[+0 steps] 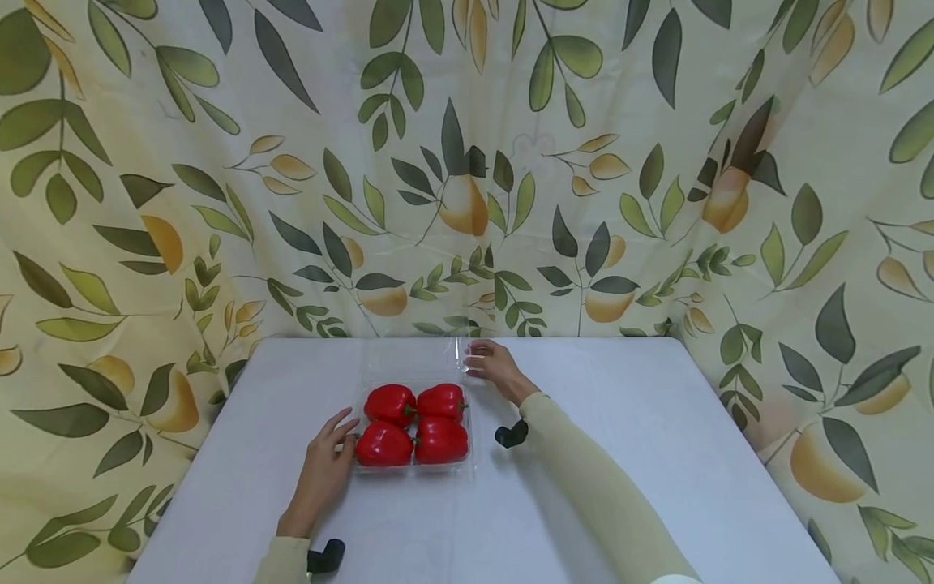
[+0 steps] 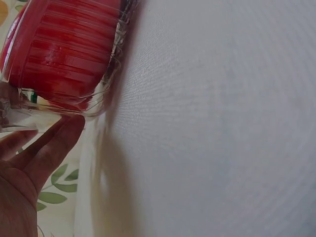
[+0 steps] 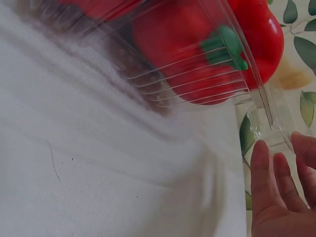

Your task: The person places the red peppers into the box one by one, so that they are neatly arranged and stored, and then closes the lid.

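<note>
Several red bell peppers (image 1: 441, 440) with green stems sit in a clear plastic clamshell box (image 1: 470, 434), whose lid (image 1: 412, 358) stands raised at the far side. My left hand (image 1: 326, 464) is at the box's left side. In the left wrist view its fairly straight fingers (image 2: 59, 143) touch the ribbed plastic wall near a corner. With thumb and fingertips my right hand (image 1: 499, 369) pinches the lid's right edge; in the right wrist view the fingers (image 3: 260, 168) meet the thin clear plastic, beyond a pepper (image 3: 197, 54) behind the wall.
The box rests on a white-covered table (image 1: 598, 405), left of its middle. A curtain (image 1: 467, 162) patterned with leaves and fruit hangs behind the table and along both sides. Black wrist mounts (image 1: 511, 434) show beside the sleeves.
</note>
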The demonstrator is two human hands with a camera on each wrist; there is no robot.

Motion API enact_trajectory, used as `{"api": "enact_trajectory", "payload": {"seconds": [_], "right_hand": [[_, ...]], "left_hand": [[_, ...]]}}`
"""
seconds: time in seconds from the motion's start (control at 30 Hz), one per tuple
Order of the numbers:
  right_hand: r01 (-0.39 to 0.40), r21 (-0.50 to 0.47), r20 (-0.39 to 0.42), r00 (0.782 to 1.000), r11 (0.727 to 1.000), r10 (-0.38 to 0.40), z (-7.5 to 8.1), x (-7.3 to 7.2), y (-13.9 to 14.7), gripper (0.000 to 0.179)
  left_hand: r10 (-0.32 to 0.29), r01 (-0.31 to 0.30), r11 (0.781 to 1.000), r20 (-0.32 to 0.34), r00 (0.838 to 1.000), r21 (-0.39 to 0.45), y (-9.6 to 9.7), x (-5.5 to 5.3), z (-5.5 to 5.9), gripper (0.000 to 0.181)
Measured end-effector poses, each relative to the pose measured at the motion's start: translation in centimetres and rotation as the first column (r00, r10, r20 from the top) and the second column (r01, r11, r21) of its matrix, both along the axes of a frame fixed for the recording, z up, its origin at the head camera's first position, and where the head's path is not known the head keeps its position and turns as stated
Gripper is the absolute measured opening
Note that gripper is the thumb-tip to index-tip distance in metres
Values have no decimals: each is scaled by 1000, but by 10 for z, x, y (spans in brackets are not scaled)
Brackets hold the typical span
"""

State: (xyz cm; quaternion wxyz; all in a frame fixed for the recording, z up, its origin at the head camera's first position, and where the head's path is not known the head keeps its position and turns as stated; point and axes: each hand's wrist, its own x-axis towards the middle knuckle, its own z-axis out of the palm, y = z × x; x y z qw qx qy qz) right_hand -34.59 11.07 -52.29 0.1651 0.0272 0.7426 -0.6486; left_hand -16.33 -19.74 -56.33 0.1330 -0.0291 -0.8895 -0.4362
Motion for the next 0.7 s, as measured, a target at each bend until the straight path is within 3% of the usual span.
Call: {"api": "enact_trajectory", "payload": {"seconds": [0.33, 0.7], "right_hand": [[8, -50, 45, 999, 999, -6, -2, 5, 1, 35], [-3, -91, 24, 1000, 996, 5, 10, 6, 5, 31]], "left_hand": [[3, -3, 1000, 19, 1000, -3, -2, 5, -5, 32], [-4, 4, 1000, -7, 1000, -5, 1, 0, 1, 32]]}}
